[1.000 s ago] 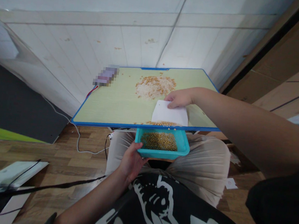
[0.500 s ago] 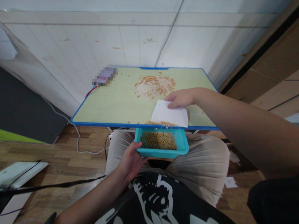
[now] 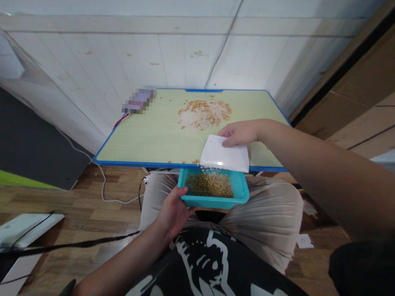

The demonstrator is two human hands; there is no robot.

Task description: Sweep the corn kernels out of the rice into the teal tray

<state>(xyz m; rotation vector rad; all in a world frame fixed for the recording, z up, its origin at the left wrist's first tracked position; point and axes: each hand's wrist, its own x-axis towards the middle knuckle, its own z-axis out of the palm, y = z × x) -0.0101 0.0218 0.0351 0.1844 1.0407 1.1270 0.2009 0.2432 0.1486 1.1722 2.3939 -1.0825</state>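
Note:
My left hand (image 3: 173, 211) grips the near left corner of a teal tray (image 3: 240, 192) full of yellow beans, held just under the front edge of a small green table with a blue rim (image 3: 142, 135). My right hand (image 3: 238, 133) pinches the top of a white card (image 3: 225, 155) that stands at the table's front edge, right above the tray. Beans are falling off the edge into the tray. A pile of rice mixed with beans (image 3: 204, 113) lies farther back on the table.
A blurred small object (image 3: 138, 101) lies at the table's back left corner. Cables (image 3: 104, 180) run over the wooden floor on the left. My knees are under the table. A white tiled wall stands behind, cardboard panels at the right.
My right hand has drawn the white card forward to the table's front edge, and the row of beans before it has gone over into the tray. The left hand and tray stay put.

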